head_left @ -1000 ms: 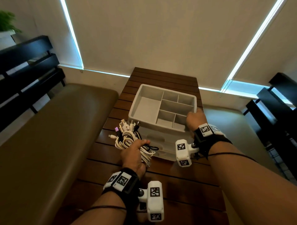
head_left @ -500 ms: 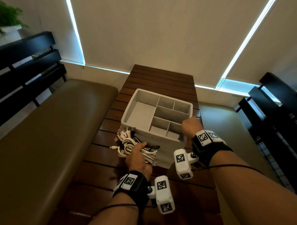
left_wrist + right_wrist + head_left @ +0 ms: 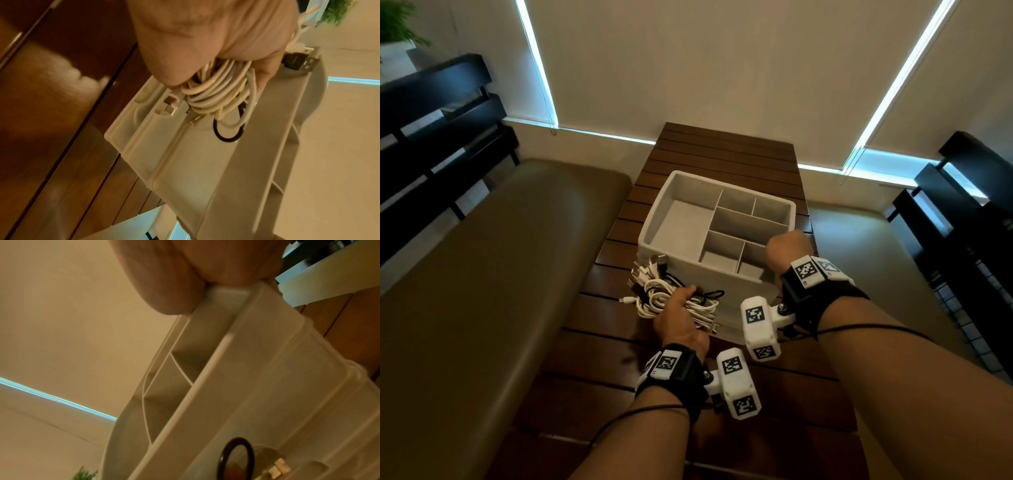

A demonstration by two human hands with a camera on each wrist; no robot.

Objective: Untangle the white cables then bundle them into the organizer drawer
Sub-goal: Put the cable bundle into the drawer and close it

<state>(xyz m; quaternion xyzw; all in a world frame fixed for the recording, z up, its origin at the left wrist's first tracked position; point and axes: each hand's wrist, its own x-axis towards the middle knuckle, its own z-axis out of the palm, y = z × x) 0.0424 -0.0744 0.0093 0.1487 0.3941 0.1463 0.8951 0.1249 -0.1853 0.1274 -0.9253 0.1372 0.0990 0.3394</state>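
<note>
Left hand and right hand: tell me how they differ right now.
The left hand grips a coiled cable bundle beside the organizer; the right hand grips the organizer at its near right corner. The left sits lower and nearer; the right higher. Both wear wrist cameras.

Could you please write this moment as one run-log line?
left hand: grips cable bundle | right hand: grips organizer near-right corner | compartments: empty | cables: not yet in
</note>
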